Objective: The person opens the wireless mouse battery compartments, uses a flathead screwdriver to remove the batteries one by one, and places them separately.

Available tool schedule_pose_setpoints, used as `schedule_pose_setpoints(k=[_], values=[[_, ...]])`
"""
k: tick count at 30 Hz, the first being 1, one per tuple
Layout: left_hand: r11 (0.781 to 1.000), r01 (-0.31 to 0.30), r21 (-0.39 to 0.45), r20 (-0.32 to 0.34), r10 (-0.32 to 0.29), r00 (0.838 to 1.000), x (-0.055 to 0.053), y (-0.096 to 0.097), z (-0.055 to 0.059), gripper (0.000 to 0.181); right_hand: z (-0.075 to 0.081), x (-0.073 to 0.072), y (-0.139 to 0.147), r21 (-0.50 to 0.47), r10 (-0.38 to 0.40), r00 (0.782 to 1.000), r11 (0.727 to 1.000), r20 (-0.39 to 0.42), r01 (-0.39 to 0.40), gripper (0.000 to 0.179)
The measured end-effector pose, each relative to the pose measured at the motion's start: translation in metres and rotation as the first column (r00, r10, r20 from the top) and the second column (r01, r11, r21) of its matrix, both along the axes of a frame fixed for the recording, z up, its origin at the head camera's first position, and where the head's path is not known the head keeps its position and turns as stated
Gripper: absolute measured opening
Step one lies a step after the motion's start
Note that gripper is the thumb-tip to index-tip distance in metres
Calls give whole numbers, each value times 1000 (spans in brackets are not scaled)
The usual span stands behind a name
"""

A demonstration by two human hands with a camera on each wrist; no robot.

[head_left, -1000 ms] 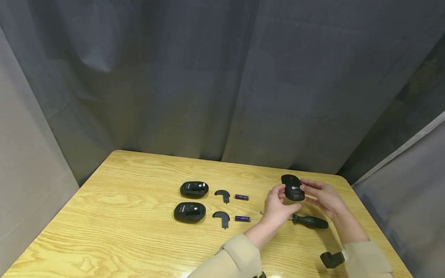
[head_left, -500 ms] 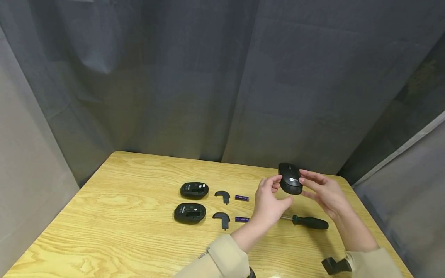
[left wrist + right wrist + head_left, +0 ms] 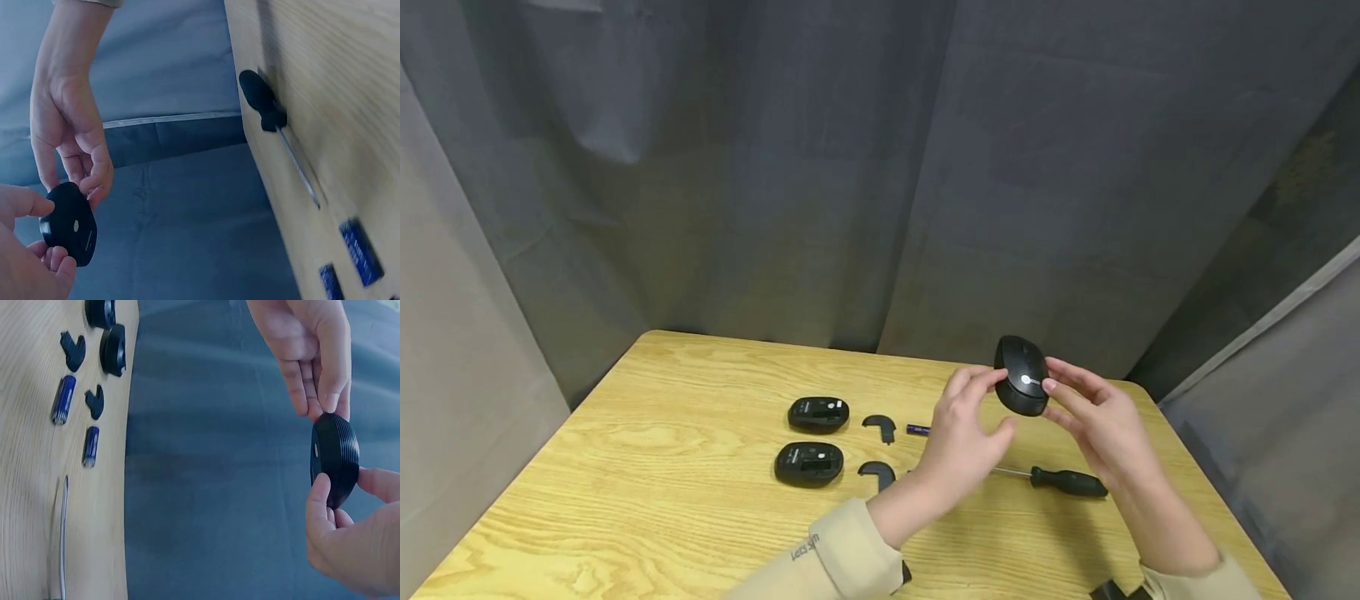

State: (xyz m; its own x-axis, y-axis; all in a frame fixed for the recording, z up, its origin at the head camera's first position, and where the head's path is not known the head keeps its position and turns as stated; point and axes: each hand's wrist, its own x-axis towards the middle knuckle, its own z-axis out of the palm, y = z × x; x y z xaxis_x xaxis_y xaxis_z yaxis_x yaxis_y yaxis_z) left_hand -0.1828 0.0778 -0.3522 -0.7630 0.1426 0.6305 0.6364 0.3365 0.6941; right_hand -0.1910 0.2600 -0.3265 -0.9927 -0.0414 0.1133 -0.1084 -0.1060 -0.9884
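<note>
A black computer mouse (image 3: 1021, 375) is up off the table, tilted, its white-logo top facing the head camera. My left hand (image 3: 964, 433) pinches it at the left side, and my right hand (image 3: 1101, 421) grips the right side between thumb and fingers. The left wrist view has the mouse (image 3: 70, 225) between both hands, and the right wrist view shows its ridged edge (image 3: 344, 447). On the table below lies a screwdriver with a dark green handle (image 3: 1067, 482); the left hand partly covers its shaft.
Left of the hands, two black mice (image 3: 818, 414) lie underside up with bare battery slots. Beside them are two black curved covers (image 3: 880, 427) and two blue batteries (image 3: 64, 400). The left arm mostly hides one battery in the head view. Dark curtains (image 3: 775, 167) hang behind the wooden table (image 3: 662, 467).
Both hands have raised the mouse and shifted it slightly left, tilting its top more toward the head camera. The left forearm now covers more of the near battery and cover.
</note>
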Motion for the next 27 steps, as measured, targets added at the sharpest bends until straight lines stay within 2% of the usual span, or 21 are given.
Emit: schedule_pose_setpoints(k=[4,7,10,14,17,19,21,23,27], values=[[996,-25,-80,-161,11,987,2,-8,2,49,5,8,-6,-22,-4,999,1000,-44,3,34],[990,-42,-137,-286,1,958,2,-15,2,49,8,14,-10,-26,0,997,1000,-80,-2,34],[980,-76,-184,-427,-10,904,0,-23,1,48,10,19,-14,-21,18,996,1000,-91,-20,32],[971,-138,-197,-615,-12,788,-5,-34,-1,44,11,26,-20,-8,49,996,999,-77,-50,31],[972,-150,-180,-710,-23,704,-8,-42,-2,37,11,30,-25,5,65,996,998,-68,-64,31],[974,-144,-177,-751,-39,659,-10,-48,-2,31,10,33,-29,14,72,995,997,-64,-72,31],[971,-145,-189,-778,-58,626,-11,-55,-4,27,8,34,-33,32,82,995,996,-53,-80,30],[967,-144,-210,-793,-82,603,-11,-62,-6,26,6,36,-37,53,88,995,995,-40,-86,30],[961,-141,-238,-805,-114,582,-10,-75,-9,23,2,38,-46,103,88,996,991,-29,-85,31]])
